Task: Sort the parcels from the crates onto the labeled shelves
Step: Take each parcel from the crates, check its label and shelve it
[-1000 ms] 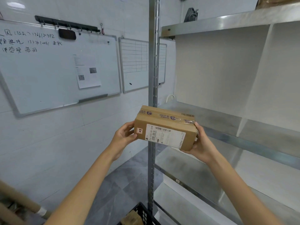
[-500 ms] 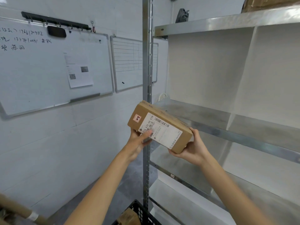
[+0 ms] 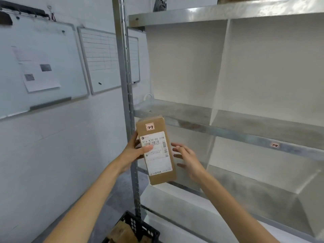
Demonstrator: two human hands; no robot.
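Observation:
A brown cardboard parcel (image 3: 157, 176) stands on end in the air in front of the metal shelf rack (image 3: 245, 135). It carries a white shipping label and a small tag reading 2-2. My left hand (image 3: 135, 151) grips its left side, thumb across the label. My right hand (image 3: 186, 157) hovers just right of the parcel with fingers spread, apart from it. A small red tag (image 3: 274, 145) sits on the front rail of the middle shelf, to the right. White dividers split the shelves into compartments.
A black plastic crate (image 3: 140, 227) with another brown parcel (image 3: 121, 233) inside sits on the floor at the bottom. The rack's upright post (image 3: 125, 76) stands right behind the parcel. Two whiteboards (image 3: 40, 67) hang on the left wall.
The parcel has turned from lying flat to standing on end. My right hand has let go of it and opened; my left hand alone holds it. The view has swung right.

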